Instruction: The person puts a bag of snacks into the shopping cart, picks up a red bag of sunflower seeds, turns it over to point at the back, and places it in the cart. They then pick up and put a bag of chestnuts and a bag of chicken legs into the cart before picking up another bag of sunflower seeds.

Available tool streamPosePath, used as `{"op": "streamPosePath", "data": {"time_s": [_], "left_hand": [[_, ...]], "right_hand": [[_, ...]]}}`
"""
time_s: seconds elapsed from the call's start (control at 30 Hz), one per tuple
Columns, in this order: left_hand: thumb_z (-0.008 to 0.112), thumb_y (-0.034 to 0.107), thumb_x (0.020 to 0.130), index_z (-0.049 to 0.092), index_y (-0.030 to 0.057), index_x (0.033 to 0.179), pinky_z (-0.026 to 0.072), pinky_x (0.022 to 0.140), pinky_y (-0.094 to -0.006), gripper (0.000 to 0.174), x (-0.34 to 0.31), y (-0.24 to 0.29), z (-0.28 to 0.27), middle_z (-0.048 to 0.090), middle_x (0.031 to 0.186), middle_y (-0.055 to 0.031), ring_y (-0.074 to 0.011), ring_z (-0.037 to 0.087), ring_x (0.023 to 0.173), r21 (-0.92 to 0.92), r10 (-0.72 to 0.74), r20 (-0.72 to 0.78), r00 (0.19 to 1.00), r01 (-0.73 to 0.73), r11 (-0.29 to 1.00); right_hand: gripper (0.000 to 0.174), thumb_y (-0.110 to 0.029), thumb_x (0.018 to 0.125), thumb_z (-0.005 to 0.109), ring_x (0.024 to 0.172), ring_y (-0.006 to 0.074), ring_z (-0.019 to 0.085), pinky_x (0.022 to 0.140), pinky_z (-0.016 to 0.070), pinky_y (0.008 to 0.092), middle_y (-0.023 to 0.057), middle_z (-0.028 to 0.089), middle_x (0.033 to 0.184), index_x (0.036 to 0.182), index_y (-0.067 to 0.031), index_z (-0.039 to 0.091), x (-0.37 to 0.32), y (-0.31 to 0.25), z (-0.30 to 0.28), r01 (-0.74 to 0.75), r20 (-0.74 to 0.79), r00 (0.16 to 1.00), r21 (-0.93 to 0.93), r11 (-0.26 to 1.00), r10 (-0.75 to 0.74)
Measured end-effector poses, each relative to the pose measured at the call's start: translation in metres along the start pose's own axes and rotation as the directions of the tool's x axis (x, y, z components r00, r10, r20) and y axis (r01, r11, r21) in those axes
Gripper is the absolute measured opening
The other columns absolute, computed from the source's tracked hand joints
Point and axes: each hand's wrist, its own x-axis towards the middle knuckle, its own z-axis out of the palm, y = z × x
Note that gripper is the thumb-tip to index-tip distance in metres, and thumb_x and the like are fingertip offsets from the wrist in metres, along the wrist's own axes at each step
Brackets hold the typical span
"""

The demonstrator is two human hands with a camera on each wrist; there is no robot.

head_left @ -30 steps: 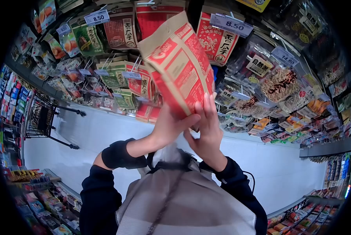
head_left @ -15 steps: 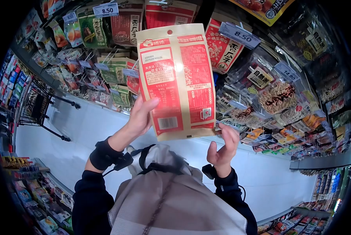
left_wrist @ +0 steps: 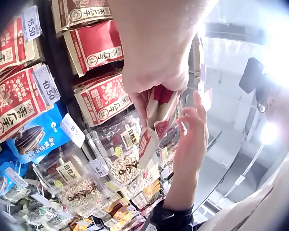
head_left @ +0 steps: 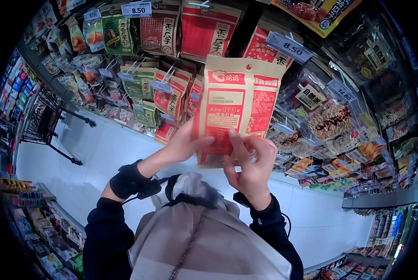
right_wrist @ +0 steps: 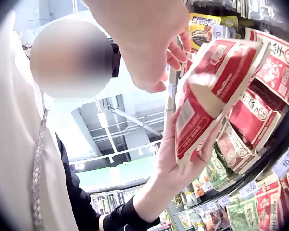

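Note:
My left hand (head_left: pixel 184 143) grips a red and tan paper bag of seeds (head_left: pixel 241 105) by its lower left side, thumb across the printed back. The bag stands nearly upright before the shelf, its back panel of small print and a hang hole facing me. My right hand (head_left: pixel 256 163) is over the bag's lower right part, index finger extended toward the print, the other fingers loosely bent. In the right wrist view, the fingers of the right hand (right_wrist: pixel 149 53) hold nothing and the left hand (right_wrist: pixel 171 166) supports the bag (right_wrist: pixel 202 106) from below.
Hanging seed bags (head_left: pixel 209 30) line the rack behind, with price tags (head_left: pixel 136 9) on the hooks. Clear packs of dried goods (head_left: pixel 330 112) hang to the right. A black shopping cart (head_left: pixel 43 121) stands at left on the pale floor (head_left: pixel 106 163).
The bag has turned from a tilted edge view to its back facing me, then shifted right and down. The right hand let go of it, then came over its lower part.

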Motion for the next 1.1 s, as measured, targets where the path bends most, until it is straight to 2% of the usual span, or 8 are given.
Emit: {"op": "streamPosePath", "data": {"time_s": [0.1, 0.2, 0.3, 0.7, 0.9, 1.0, 1.1], "left_hand": [[0.056, 0.017, 0.082, 0.033, 0.0016, 0.123, 0.0417, 0.085, -0.0294, 0.049, -0.002, 0.003, 0.001, 0.05, 0.113, -0.0096, -0.0154, 0.049, 0.103, -0.073, -0.049, 0.036, 0.998, 0.052, 0.996], [0.056, 0.017, 0.082, 0.033, 0.002, 0.123, 0.042, 0.084, -0.0293, 0.049, -0.004, 0.002, 0.0, 0.049, 0.114, -0.0101, -0.0158, 0.049, 0.103, -0.031, -0.052, 0.048, 0.997, 0.054, 0.998], [0.056, 0.009, 0.08, 0.032, 0.0014, 0.122, 0.0415, 0.087, -0.0312, 0.049, -0.004, 0.001, 0.0, 0.048, 0.115, -0.0088, -0.0176, 0.048, 0.104, 0.001, -0.015, 0.046, 0.999, 0.015, 1.0], [0.057, 0.003, 0.079, 0.032, 0.002, 0.124, 0.0398, 0.089, -0.0314, 0.052, -0.012, -0.003, -0.004, 0.048, 0.115, -0.0088, -0.0175, 0.047, 0.106, 0.23, 0.117, 0.055, 0.992, -0.127, 0.965], [0.058, 0.008, 0.079, 0.03, 0.0022, 0.124, 0.0395, 0.089, -0.0308, 0.053, -0.012, -0.002, -0.003, 0.048, 0.115, -0.0086, -0.0168, 0.047, 0.105, -0.003, -0.016, 0.014, 1.0, 0.016, 1.0], [0.054, 0.007, 0.081, 0.029, 0.0, 0.125, 0.0391, 0.089, -0.0309, 0.051, -0.013, 0.001, -0.004, 0.046, 0.118, -0.0107, -0.0172, 0.046, 0.107, 0.051, 0.004, 0.032, 0.999, -0.005, 0.999], [0.054, 0.007, 0.081, 0.029, -0.0001, 0.125, 0.0388, 0.09, -0.0306, 0.052, -0.013, 0.002, -0.002, 0.046, 0.118, -0.0107, -0.0168, 0.046, 0.107, -0.001, -0.002, 0.028, 1.0, 0.002, 1.0]], "right_hand": [[0.06, -0.015, 0.058, 0.066, 0.078, 0.0203, 0.042, 0.071, 0.0334, 0.0339, 0.0046, 0.043, 0.089, 0.116, -0.0124, 0.051, 0.009, -0.01, 0.0, -0.057, 0.08, 0.995, -0.034, 0.998, 0.06], [0.062, -0.017, 0.058, 0.067, 0.079, 0.0205, 0.042, 0.071, 0.0325, 0.0332, 0.0045, 0.042, 0.089, 0.117, -0.0125, 0.05, 0.014, -0.013, 0.003, -0.052, 0.075, 0.996, -0.009, 0.999, 0.052], [0.062, -0.017, 0.06, 0.066, 0.08, 0.0206, 0.04, 0.072, 0.0317, 0.0328, 0.0045, 0.041, 0.091, 0.119, -0.0123, 0.049, 0.018, -0.017, 0.003, -0.039, 0.073, 0.997, 0.023, 0.999, 0.037], [0.062, -0.015, 0.064, 0.064, 0.081, 0.0209, 0.04, 0.073, 0.0304, 0.0331, 0.0054, 0.043, 0.093, 0.123, -0.0101, 0.044, 0.017, -0.02, 0.01, -0.04, 0.07, 0.997, 0.004, 0.999, 0.04], [0.064, -0.013, 0.065, 0.062, 0.082, 0.0223, 0.04, 0.073, 0.0299, 0.0336, 0.0084, 0.045, 0.095, 0.125, -0.0088, 0.04, 0.016, -0.02, 0.002, -0.145, 0.069, 0.987, -0.037, 0.989, 0.148], [0.065, -0.016, 0.066, 0.061, 0.084, 0.0238, 0.04, 0.076, 0.03, 0.036, 0.0086, 0.044, 0.095, 0.126, -0.0088, 0.038, 0.015, -0.016, 0.001, -0.149, 0.069, 0.986, -0.029, 0.988, 0.151], [0.066, -0.017, 0.066, 0.061, 0.085, 0.0244, 0.041, 0.077, 0.03, 0.0369, 0.0086, 0.044, 0.094, 0.127, -0.0085, 0.037, 0.013, -0.013, 0.002, -0.149, 0.065, 0.986, -0.032, 0.988, 0.15]]}}
